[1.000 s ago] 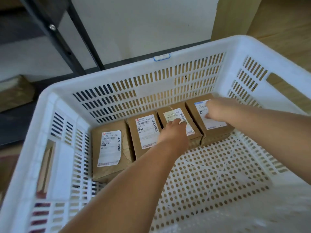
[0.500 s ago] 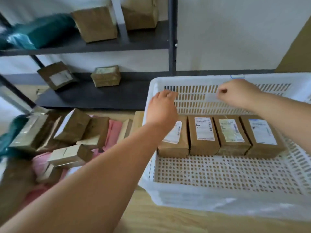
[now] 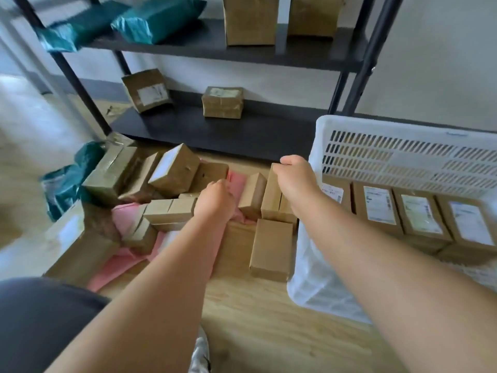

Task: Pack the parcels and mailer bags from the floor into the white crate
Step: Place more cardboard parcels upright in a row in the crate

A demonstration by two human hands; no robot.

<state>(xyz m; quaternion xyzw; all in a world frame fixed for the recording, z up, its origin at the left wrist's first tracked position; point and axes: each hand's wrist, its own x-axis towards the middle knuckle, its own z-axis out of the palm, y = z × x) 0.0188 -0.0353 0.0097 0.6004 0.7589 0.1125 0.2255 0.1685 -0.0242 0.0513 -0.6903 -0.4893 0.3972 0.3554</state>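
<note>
The heap of parcels [image 3: 174, 172] lay on the floor [image 3: 255, 305], just left of the white crate [image 3: 321, 125]. Pink mailer bags [image 3: 125, 216] lay under it and green mailer bags [image 3: 61, 184] sat at its far left. 4 packed parcels [image 3: 376, 208] stood in a row along the crate's far wall. The right grip [image 3: 295, 179] was curled over the top of an upright parcel [image 3: 271, 196] beside the crate, grasping it. The left grip [image 3: 215, 201] was down on the heap by a small parcel [image 3: 172, 211], and I could not tell if it was grasping anything. The heap looked wobbly, so pulling 1 parcel out could make others tumble. The pink bags looked slippery and might slide away. A lifted parcel could bump the crate's rim and drop.
</note>
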